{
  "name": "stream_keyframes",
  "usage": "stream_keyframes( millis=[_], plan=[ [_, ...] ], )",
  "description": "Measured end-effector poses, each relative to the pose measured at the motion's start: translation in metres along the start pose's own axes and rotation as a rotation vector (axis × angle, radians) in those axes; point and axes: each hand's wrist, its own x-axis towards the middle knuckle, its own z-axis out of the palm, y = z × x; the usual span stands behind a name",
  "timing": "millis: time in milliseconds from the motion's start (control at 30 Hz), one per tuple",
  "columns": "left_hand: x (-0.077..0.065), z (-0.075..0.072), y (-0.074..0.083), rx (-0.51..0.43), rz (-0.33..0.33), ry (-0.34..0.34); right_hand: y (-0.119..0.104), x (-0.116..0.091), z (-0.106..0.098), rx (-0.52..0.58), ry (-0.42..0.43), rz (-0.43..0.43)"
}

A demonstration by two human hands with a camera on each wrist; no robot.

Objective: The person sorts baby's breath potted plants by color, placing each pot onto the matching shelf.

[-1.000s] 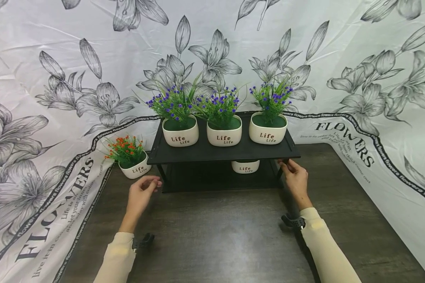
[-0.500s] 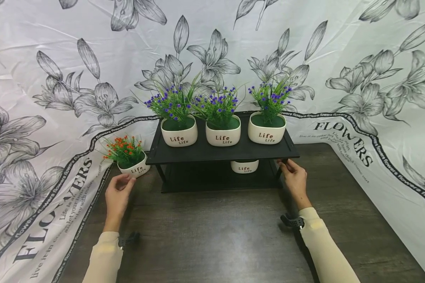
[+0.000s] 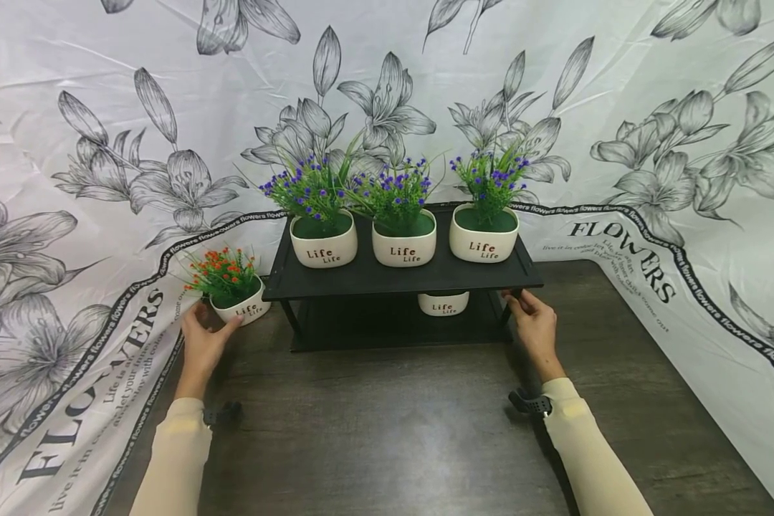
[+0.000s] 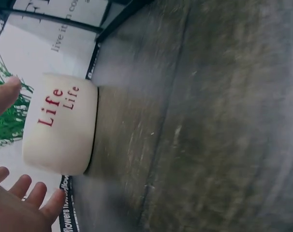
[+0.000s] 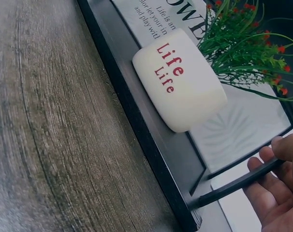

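Observation:
My left hand [image 3: 203, 347] reaches around a white "Life" flowerpot [image 3: 240, 311] with orange flowers, which stands on the table left of a black two-tier shelf [image 3: 400, 281]. In the left wrist view, the thumb and spread fingers lie on either side of the pot [image 4: 62, 128], with gaps to its wall. My right hand [image 3: 534, 328] holds the shelf's front right post [image 5: 233, 188], fingers wrapped round it. Behind that post, on the lower tier, sits another white pot [image 5: 180, 82] with red flowers; the upper tier hides its flowers in the head view.
Three white pots with purple flowers stand on the upper tier: left [image 3: 323, 247], middle [image 3: 403, 247] and right [image 3: 484, 244]. A flower-printed cloth [image 3: 374, 64] hangs behind and along both sides of the dark wooden table [image 3: 374, 430].
My left hand has moved left from beside the shelf's front left post to the orange-flowered pot, and its fingers have spread. My right hand has stayed on the right post.

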Motion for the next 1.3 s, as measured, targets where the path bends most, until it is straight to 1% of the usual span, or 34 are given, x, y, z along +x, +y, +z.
stream_keyframes(
  millis=[167,233,333,467,533,600,667,800,867,933,1167,1300],
  plan=[
    [0.012,0.002,-0.006,0.010,-0.069,-0.087,0.000,0.000,0.001,0.003,0.003,0.002],
    [0.016,0.004,-0.008,0.000,-0.087,-0.101,0.001,0.000,0.000,0.011,0.001,0.002],
    [0.022,0.008,-0.010,-0.045,-0.097,-0.124,0.002,0.001,0.000,0.020,-0.002,0.001],
    [0.029,0.016,-0.013,-0.124,-0.087,-0.142,0.003,0.001,-0.001,0.021,-0.004,0.002],
    [0.031,0.019,-0.014,-0.158,-0.078,-0.136,0.003,0.001,-0.001,0.021,-0.004,0.003],
    [0.032,0.022,-0.015,-0.162,-0.071,-0.122,0.003,0.001,-0.001,0.020,-0.003,-0.001],
    [0.032,0.024,-0.016,-0.126,-0.082,-0.101,0.003,0.000,-0.001,0.023,-0.003,-0.004],
    [0.031,0.027,-0.016,-0.012,-0.104,-0.065,0.003,0.001,-0.001,0.029,-0.002,-0.008],
    [0.030,0.028,-0.016,0.010,-0.114,-0.057,0.003,0.001,0.000,0.026,-0.002,-0.010],
    [0.030,0.029,-0.016,0.004,-0.118,-0.055,0.003,0.001,0.000,0.023,-0.001,-0.013],
    [0.030,0.035,-0.014,-0.140,-0.129,-0.099,0.002,0.001,0.000,0.017,0.001,-0.015],
    [0.030,0.038,-0.017,-0.139,-0.126,-0.092,0.002,0.000,0.001,0.007,0.003,-0.007]
  ],
)
